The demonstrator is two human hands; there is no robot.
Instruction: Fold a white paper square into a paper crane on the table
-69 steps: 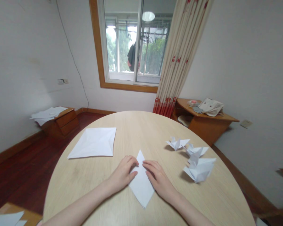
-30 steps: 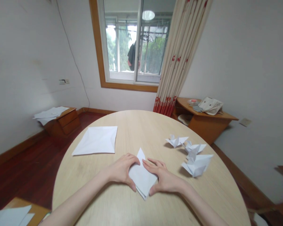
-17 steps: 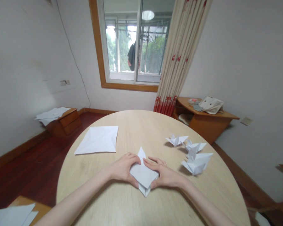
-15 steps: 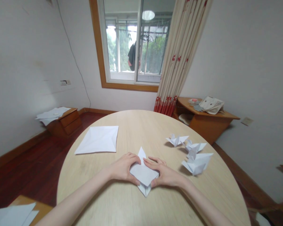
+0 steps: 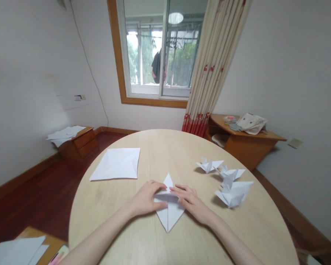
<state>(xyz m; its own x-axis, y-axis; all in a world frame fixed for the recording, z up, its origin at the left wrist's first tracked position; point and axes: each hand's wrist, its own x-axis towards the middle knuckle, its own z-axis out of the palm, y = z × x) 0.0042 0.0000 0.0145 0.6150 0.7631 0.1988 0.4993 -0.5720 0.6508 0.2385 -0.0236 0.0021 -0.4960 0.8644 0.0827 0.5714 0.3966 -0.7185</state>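
A white folded paper (image 5: 168,213), kite-shaped with a centre crease, lies on the round wooden table (image 5: 143,243) right in front of me. My left hand (image 5: 146,197) rests on its left side, fingers flat and pressing a fold near the top. From the other side my right hand (image 5: 191,200) presses down with its fingers stretched out. Both sets of fingertips meet just below the paper's upper tip.
A creased square sheet (image 5: 116,163) lies at the table's far left. Three folded paper birds (image 5: 233,191) sit to the right. A low cabinet with papers (image 5: 71,138) stands by the left wall, a corner shelf with a bag (image 5: 248,127) at right.
The lifted lower flap has been folded back down and flattened. My hands went from gripping the paper's sides to pressing flat on its upper part. The view shifted slightly.
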